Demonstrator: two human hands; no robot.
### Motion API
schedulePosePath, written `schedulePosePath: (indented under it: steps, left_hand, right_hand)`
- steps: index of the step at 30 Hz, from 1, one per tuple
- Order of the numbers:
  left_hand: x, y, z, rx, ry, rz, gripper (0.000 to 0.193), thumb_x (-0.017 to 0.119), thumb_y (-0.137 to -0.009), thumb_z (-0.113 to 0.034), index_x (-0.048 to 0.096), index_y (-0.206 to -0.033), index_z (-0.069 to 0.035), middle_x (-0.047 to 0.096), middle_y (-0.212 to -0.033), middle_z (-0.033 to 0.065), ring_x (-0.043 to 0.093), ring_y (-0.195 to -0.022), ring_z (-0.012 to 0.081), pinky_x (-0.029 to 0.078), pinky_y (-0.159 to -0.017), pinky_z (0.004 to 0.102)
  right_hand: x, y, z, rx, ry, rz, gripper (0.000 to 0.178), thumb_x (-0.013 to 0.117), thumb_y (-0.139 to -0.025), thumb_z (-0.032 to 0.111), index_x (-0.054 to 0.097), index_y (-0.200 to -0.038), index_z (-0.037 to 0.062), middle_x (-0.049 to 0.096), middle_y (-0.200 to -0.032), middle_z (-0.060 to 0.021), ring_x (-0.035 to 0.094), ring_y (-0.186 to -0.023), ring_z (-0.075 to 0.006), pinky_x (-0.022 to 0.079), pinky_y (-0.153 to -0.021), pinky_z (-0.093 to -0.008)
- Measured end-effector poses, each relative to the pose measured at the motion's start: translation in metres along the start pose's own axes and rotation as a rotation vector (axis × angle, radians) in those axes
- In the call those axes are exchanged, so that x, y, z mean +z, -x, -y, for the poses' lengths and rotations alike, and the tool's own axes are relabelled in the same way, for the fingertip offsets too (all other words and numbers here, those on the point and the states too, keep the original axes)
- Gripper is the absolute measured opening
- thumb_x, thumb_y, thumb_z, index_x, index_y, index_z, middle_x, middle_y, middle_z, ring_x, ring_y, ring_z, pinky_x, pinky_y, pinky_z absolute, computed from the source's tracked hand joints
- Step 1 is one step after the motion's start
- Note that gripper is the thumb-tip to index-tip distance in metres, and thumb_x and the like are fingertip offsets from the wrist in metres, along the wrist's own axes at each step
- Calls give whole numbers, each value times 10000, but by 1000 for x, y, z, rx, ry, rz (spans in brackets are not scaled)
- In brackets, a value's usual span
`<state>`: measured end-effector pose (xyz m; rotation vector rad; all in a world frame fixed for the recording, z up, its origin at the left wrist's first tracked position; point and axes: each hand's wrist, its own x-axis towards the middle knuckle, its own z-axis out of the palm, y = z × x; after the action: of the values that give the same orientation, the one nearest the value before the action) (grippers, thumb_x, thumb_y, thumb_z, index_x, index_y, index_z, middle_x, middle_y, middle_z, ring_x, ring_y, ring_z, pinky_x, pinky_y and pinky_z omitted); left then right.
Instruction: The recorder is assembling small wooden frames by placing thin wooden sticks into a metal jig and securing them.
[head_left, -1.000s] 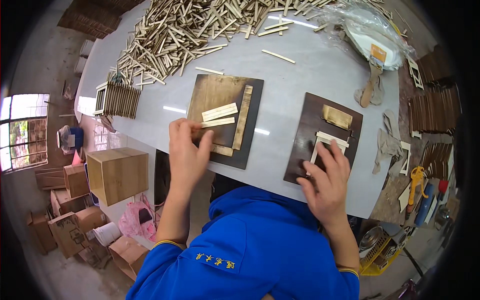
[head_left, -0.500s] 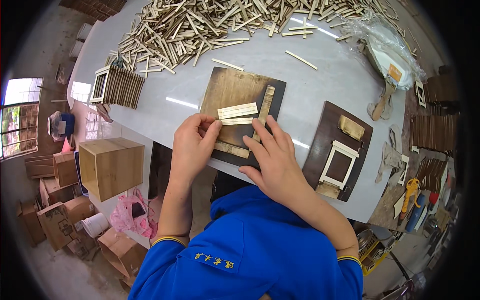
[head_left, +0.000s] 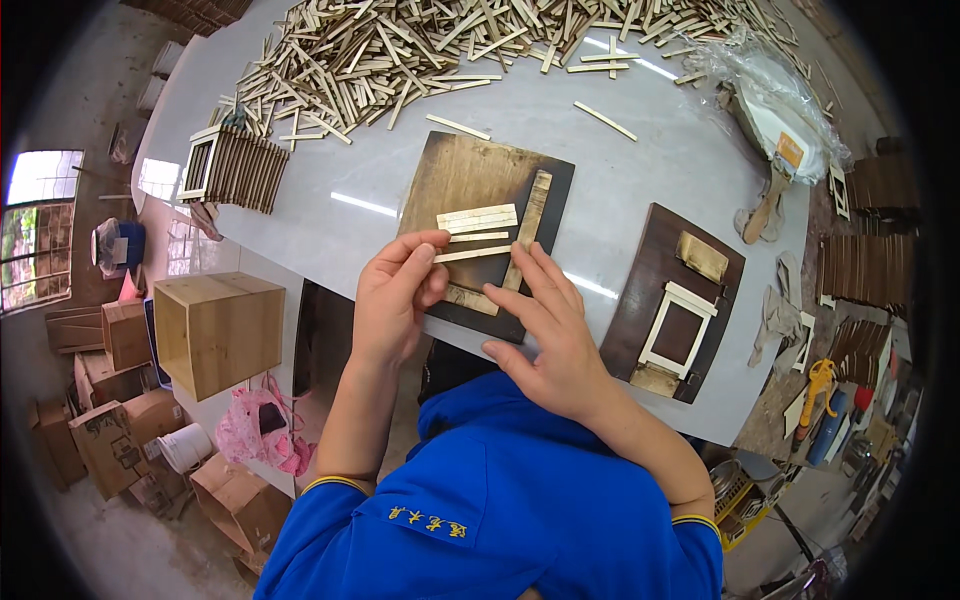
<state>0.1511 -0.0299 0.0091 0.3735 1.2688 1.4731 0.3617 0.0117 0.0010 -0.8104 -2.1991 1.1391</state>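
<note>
A wooden jig board (head_left: 460,165) lies at the table's near edge, with one raised batten (head_left: 536,205) along its right side and another batten (head_left: 470,299) along its near side. Between finger and thumb, my left hand (head_left: 395,300) pinches the left end of a thin wooden strip (head_left: 476,254). My right hand (head_left: 550,345) has its fingers spread, with fingertips by that strip's right end and over the right batten. Just beyond, a second strip (head_left: 482,237) lies separate from several pale strips (head_left: 478,217) set side by side on the board.
A large heap of loose strips (head_left: 360,80) covers the far table. Stacked frames (head_left: 245,172) stand left. On the right are a dark jig (head_left: 632,285) holding a pale frame (head_left: 652,340), a brush (head_left: 765,205) and clear plastic (head_left: 740,65). A wooden box (head_left: 235,335) sits at lower left.
The strip at my left hand has come nearer to me and tilted, apart from the others. Another strip now shows between it and the grouped strips. My left fingers have curled.
</note>
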Motion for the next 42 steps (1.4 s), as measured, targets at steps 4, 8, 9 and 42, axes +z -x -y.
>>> schedulePosePath:
  steps: [4,8,9,42]
  left_hand:
    - [-1,12,5,-173,151,187,232,629,-1023,-63,684,-1237,8,627,-819,36,518,-650,76,435,-604,177]
    - [24,29,6,-236,-27,251,238,648,-1012,-48,686,-1242,6,645,-832,31,537,-660,69,448,-618,169]
    - [34,34,6,-238,-140,253,237,656,-1007,-41,689,-1236,9,651,-835,30,544,-663,67,454,-623,169]
    - [119,42,63,234,-844,622,124,718,-912,30,757,-1020,-14,641,-920,37,519,-715,103,429,-626,229]
  right_hand:
    - [-11,12,-2,-17,-51,-71,573,768,-862,129,604,-1408,61,385,-1650,-208,314,-1552,-397,302,-1233,-490]
    - [-31,26,-5,12,-58,-141,607,760,-870,116,568,-1442,50,406,-1639,-196,341,-1539,-389,315,-1233,-485]
    - [-36,30,-5,30,-53,-164,621,758,-872,112,553,-1455,46,413,-1635,-192,348,-1535,-386,320,-1233,-484]
    - [-111,117,-34,244,154,-528,371,660,-957,50,650,-1327,22,551,-1499,-164,427,-1472,-377,372,-1197,-471]
